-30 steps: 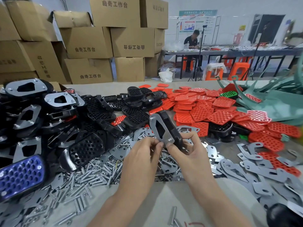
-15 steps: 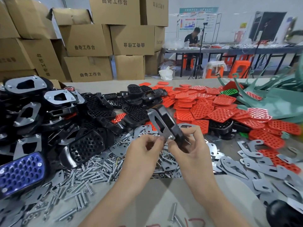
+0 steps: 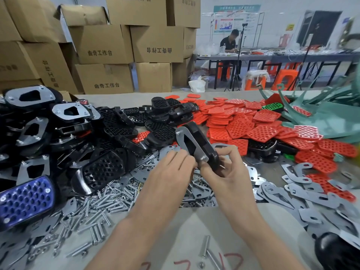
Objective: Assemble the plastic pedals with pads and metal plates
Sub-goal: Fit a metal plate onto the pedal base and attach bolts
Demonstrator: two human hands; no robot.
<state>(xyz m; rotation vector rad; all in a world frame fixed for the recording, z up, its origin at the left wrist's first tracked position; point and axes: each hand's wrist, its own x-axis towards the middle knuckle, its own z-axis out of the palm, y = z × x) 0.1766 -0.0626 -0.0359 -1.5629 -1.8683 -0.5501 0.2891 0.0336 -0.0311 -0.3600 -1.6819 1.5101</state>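
Note:
A black plastic pedal (image 3: 202,145) with a grey metal plate (image 3: 187,142) on its face is held tilted above the table centre. My right hand (image 3: 228,174) grips the pedal's lower end from the right. My left hand (image 3: 171,172) has its fingertips pinched at the plate's lower corner, where a small screw or nut sits; the fingertips hide what they hold. Loose bolts (image 3: 101,203) lie below the hands. Red pads (image 3: 243,127) are heaped to the right, black pedals (image 3: 105,168) to the left.
Loose metal plates (image 3: 303,193) cover the right side. Finished pedals with plates (image 3: 29,98) pile at far left, beside a blue-padded one (image 3: 25,199). Green frames (image 3: 331,117) lie at the far right. Cardboard boxes (image 3: 103,45) stand behind; a person (image 3: 229,45) sits at a far table.
The pedal and both hands have stayed nearly in place. My left fingers have shifted slightly at the plate's lower corner.

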